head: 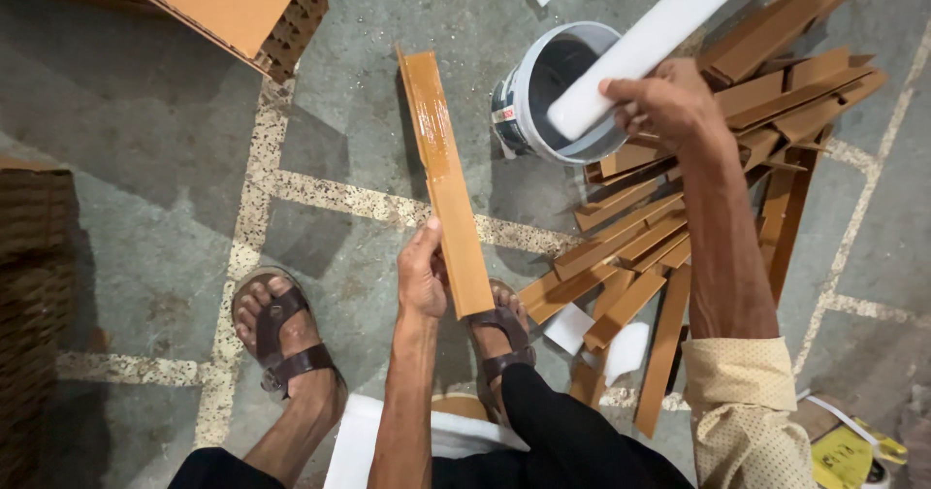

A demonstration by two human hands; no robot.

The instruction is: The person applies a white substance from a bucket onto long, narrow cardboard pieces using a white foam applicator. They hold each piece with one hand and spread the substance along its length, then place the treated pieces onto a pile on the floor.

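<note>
Strip (446, 183) in left hand (423, 276), roller (635, 50) in right hand (669, 101)

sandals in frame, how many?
2. One sandal is on the foot at lower left; the other sandal is on the foot behind the strip held by the left hand, partly hidden.

My left hand (423, 277) grips a brown strip (445, 180), its top glossy, perhaps wet glue. My right hand (667, 104) holds a white block (640, 49) over the white bucket (548, 91), beside a pile of strips (698, 217).
</note>
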